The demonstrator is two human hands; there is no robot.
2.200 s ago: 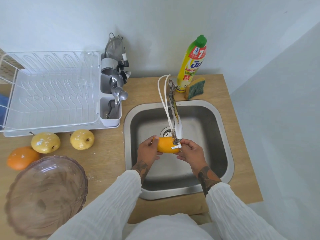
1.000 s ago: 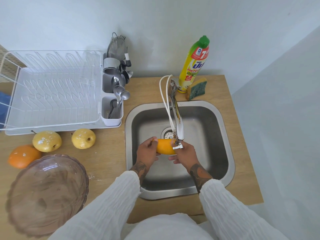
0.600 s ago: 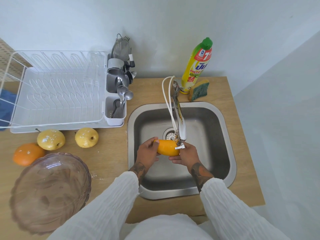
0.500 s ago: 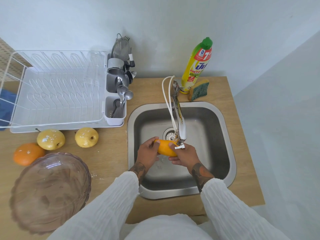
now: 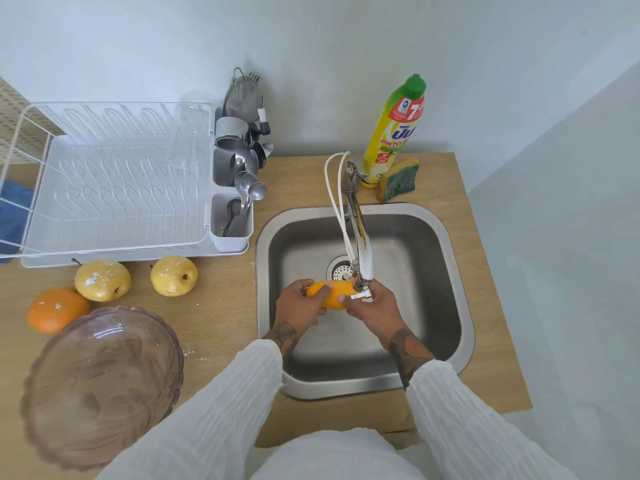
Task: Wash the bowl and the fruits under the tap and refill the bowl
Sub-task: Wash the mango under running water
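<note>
An orange fruit (image 5: 327,295) is held over the sink (image 5: 464,337) beneath the tap (image 5: 360,247), gripped by the curled fingers (image 5: 323,292) of the left hand (image 5: 299,306) and of the right hand (image 5: 375,306); the bowl (image 5: 100,386) sits on the worktop (image 5: 221,306).

We are gripping an orange fruit (image 5: 329,294) in our left hand (image 5: 299,304) and right hand (image 5: 375,306) under the tap (image 5: 360,244), over the sink (image 5: 460,306). Left of the sink, two yellow fruits (image 5: 103,279), an orange (image 5: 55,308) and the bowl (image 5: 100,382) are sitting on the worktop (image 5: 221,306).
</note>
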